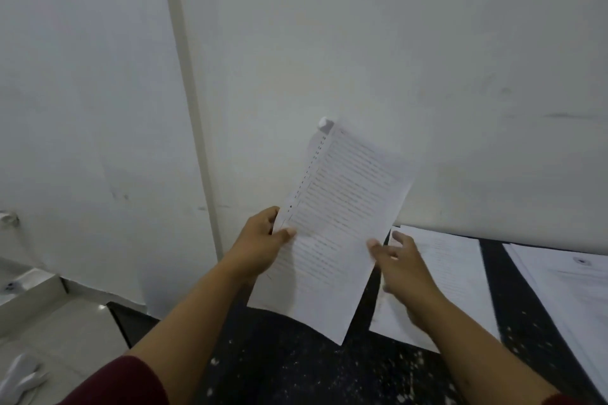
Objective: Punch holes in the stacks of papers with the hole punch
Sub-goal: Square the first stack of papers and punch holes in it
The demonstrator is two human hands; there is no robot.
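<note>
Head view: left hand (263,240) grips printed paper stack (335,227) (text unreadable).

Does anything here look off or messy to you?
Mostly tidy. The black counter is flecked with small white specks. The held stack of papers, pinched by the left hand, has sheets fanned out of line along its left edge. No hole punch is in view.

The light around me is dim, soft and greyish; everything looks slightly blurred, and the wall corner (194,128) bends from wide-angle distortion.
</note>
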